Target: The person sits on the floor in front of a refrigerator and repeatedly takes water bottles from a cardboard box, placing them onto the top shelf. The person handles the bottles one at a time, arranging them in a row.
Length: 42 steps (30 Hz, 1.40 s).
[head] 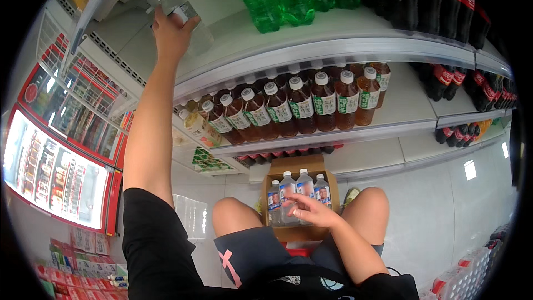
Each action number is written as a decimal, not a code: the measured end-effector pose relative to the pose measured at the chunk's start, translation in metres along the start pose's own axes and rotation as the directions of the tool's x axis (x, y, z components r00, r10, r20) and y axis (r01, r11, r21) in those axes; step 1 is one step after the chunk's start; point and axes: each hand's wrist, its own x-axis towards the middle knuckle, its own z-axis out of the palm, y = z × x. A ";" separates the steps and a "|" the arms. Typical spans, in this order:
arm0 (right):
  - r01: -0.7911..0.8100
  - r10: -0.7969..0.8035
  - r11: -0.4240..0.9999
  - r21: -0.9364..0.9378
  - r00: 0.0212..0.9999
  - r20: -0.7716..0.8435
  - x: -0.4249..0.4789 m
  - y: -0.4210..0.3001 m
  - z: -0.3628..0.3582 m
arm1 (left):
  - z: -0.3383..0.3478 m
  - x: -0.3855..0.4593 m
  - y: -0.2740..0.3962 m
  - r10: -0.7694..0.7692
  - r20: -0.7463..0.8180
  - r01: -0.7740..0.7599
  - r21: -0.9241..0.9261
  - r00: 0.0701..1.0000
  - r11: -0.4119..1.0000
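Observation:
My left hand [174,35] reaches up to the top shelf at the left and grips a clear plastic bottle [183,6] with a white cap. Part of a second cap shows beside it, but my fingers hide whether another bottle stands there. Between my knees is an opened cardboard box [296,166] holding several clear bottles [305,181] with white caps and blue printed labels. Over the front of these bottles hovers my right hand [312,211], fingers apart and holding nothing; whether a fingertip touches a bottle is unclear.
Large green Sprite bottles [266,0] and dark cola bottles [429,4] stand on the top shelf [291,52]. A row of brown tea bottles [300,104] fills part of the shelf below. To the left are a wire rack [89,75] and a lit red drinks fridge [54,166].

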 end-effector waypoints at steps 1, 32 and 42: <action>-0.023 0.023 1.000 -0.002 1.000 0.004 0.000 -0.001 -0.001 | 0.006 0.003 -0.004 0.016 -0.001 -0.016 0.024 1.000 1.000; -0.129 0.120 0.971 -0.201 0.991 -0.055 0.021 0.018 -0.009 | 0.018 0.038 -0.051 0.207 0.560 -0.556 0.574 0.802 0.601; -0.124 0.112 0.975 -0.187 0.991 -0.074 0.026 0.021 -0.013 | 0.061 0.066 -0.088 0.251 0.605 -0.644 0.618 0.756 0.450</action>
